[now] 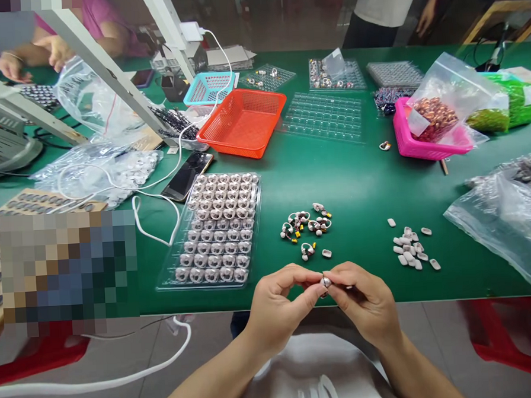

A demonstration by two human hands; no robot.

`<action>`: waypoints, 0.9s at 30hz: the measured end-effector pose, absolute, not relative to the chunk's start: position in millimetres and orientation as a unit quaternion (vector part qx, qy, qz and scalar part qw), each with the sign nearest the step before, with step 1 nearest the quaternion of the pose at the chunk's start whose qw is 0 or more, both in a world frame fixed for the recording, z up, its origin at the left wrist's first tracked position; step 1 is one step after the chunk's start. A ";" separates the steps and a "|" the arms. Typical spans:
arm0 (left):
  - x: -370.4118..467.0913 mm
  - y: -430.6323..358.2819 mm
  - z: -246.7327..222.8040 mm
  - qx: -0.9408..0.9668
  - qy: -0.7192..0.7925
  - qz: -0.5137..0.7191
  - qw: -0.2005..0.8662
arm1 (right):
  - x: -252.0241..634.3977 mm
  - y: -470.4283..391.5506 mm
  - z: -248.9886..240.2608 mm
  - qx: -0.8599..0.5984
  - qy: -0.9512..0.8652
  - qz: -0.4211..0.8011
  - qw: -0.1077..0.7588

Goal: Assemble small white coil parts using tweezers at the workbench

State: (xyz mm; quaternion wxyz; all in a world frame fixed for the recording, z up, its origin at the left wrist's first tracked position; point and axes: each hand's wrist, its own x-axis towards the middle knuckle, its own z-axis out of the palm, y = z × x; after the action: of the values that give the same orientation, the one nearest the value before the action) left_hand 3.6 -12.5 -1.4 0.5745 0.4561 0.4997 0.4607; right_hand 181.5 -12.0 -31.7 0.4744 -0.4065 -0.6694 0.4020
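Observation:
Near the table's front edge, my left hand and my right hand meet and pinch one small, shiny, rounded part between thumbs and forefingers. Fingers cover most of it, so its exact kind is hidden. Just beyond lie several small ring-shaped assemblies with wires and yellow tabs, and a single pale oval cap. Farther right is a loose group of similar pale caps. To the left, a clear plastic tray holds rows of silvery-white rounded parts.
An orange basket, a blue basket and a clear blister tray stand farther back. A phone and white cable lie left. At right are a pink basket and a plastic bag. Co-workers are across the table.

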 end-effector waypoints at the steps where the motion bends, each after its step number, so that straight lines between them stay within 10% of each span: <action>1: 3.4 -12.7 -1.1 0.456 0.498 0.462 0.575 | 181.6 -12.6 -32.6 -0.405 -0.669 0.399 0.479; 27: -8.8 -5.9 -4.0 0.291 0.415 0.387 0.771 | 190.6 -0.5 -16.0 -0.324 -0.704 0.494 0.394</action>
State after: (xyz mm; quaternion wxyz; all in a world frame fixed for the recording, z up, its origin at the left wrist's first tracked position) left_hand -8.8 -5.9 -4.0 0.7707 0.2913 0.4146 0.3865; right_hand 190.6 -0.5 -16.0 0.3941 -0.3238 -0.7041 0.4940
